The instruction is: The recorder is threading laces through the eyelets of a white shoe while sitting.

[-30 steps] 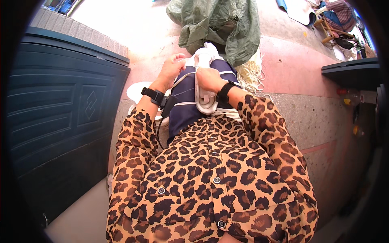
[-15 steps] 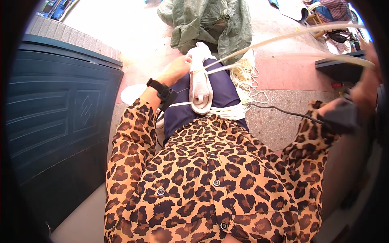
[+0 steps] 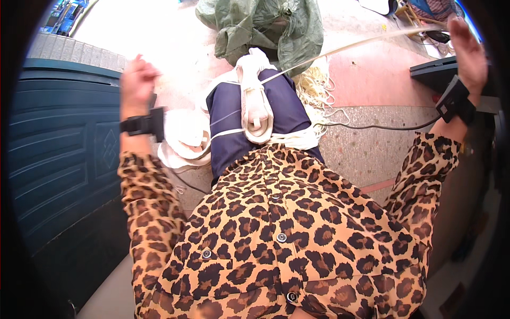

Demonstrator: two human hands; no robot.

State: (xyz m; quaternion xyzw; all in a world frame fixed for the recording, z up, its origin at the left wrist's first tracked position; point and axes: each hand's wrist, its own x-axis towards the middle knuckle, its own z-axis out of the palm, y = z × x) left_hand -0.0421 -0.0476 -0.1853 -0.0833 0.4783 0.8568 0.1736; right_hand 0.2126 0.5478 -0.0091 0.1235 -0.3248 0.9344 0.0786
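Observation:
A white shoe (image 3: 255, 119) with a pale pink inside lies lengthwise between my thighs, its toe end under white cloth (image 3: 254, 58). My right hand (image 3: 468, 58) is raised far out to the right, closed on a white cord (image 3: 361, 47) that runs taut from the shoe. Out to the left, my left hand (image 3: 138, 80) is up beside the dark blue door, its fingers drawn together; motion blur hides what they may hold. A thin thread (image 3: 226, 118) and a white band (image 3: 228, 132) cross my left thigh from the shoe.
White shoe-like pieces (image 3: 186, 135) lie left of my leg. A green woven sack (image 3: 260, 32) stands ahead, with a heap of loose cord (image 3: 314, 87) by my right knee. The blue door (image 3: 69, 143) borders the left side. A black cable (image 3: 380, 126) reaches my right wrist.
My left hand has left the shoe and swung out left toward the door. The right hand has risen, still with the cord, and the white pieces at left have come into fuller view.

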